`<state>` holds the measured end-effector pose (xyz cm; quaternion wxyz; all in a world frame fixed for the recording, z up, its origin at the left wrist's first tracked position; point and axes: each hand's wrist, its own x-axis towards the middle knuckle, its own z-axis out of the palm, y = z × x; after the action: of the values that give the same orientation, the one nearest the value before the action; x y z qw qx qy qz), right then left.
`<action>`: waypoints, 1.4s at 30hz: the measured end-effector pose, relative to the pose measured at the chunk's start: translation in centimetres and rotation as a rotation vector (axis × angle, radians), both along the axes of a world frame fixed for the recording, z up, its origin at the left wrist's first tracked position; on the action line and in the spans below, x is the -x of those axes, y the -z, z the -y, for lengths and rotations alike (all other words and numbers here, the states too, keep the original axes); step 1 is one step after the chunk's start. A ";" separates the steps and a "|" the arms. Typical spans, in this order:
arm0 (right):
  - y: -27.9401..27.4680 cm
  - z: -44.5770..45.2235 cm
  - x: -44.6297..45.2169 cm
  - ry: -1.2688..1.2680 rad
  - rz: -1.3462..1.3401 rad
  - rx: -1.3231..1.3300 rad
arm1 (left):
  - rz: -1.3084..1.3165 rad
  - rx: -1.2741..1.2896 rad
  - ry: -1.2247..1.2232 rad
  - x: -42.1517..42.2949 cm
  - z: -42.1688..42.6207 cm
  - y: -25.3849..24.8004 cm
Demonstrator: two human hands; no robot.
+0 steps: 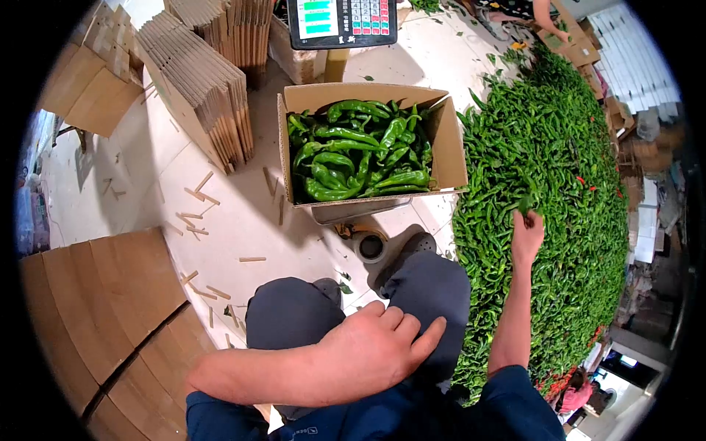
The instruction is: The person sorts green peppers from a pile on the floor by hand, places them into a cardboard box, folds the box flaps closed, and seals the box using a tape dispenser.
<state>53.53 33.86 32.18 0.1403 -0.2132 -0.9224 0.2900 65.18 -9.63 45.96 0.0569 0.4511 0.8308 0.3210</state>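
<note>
My right hand (pixel 528 228) reaches over a wide heap of green chili peppers (pixel 544 147), its fingers pinched on a small dark green leaf (pixel 525 203). My left hand (pixel 379 342) hangs over my lap with its fingers loosely curled; no object shows in it, though its palm is hidden. In front of my knees, an open cardboard box (pixel 371 93) holds large glossy green peppers (pixel 346 158). It stands on a metal platform (pixel 360 211) below a scale display (pixel 343 22).
Flattened cartons (pixel 195 81) stand stacked at upper left; closed cardboard boxes (pixel 103 294) lie at lower left. Cardboard strips (pixel 198 191) litter the floor. A tape roll (pixel 370 247) lies near my feet. Another person's arm (pixel 546 18) shows at top right, a person in pink (pixel 575 397) at lower right.
</note>
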 end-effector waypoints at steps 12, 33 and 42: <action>3.5 -2.9 -3.0 -0.100 0.031 0.176 | -0.031 0.100 0.012 1.1 -3.6 -0.3; -7.7 18.5 6.8 -0.705 -0.204 0.046 | 0.193 0.167 -0.057 4.3 -8.8 1.2; -12.1 16.4 5.6 -0.573 -0.291 0.234 | 0.171 0.215 -0.067 4.1 -9.5 1.7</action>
<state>47.93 17.43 44.27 0.1579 0.0833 -0.8756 0.4488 61.03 -0.14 44.30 0.1648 0.3856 0.8670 0.2691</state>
